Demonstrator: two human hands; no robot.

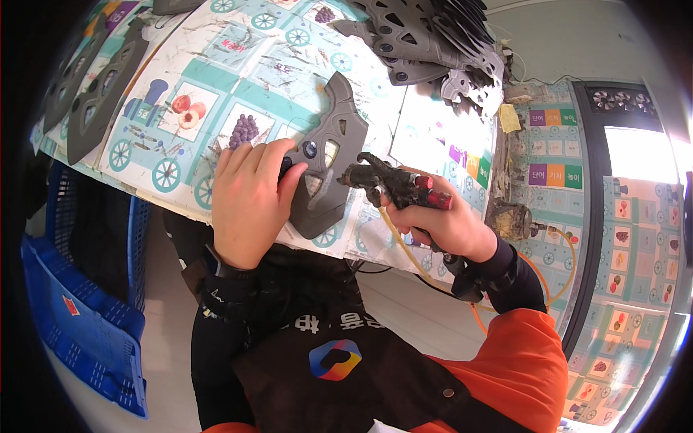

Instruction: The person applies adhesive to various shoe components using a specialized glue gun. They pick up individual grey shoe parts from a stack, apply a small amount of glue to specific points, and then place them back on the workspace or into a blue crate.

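A curved dark grey plastic part (328, 155) with triangular cut-outs and a round hole lies over the table's near edge. My left hand (249, 198) pinches its left side, thumb and fingers closed around a small dark bit there; whether that bit belongs to the part I cannot tell. My right hand (451, 227) is wrapped around a grimy black spray gun (390, 180) with red knobs at its back. The gun's nozzle points left, close beside the part's right edge. From the gun's underside a yellowish hose (395, 234) runs down and to the right.
A heap of similar grey parts (433, 43) stands at the far right of the picture-covered table (216, 72). More grey parts (108, 90) lie at the left. Blue plastic crates (86, 317) sit below on the left. An orange hose (538, 278) hangs beside my right arm.
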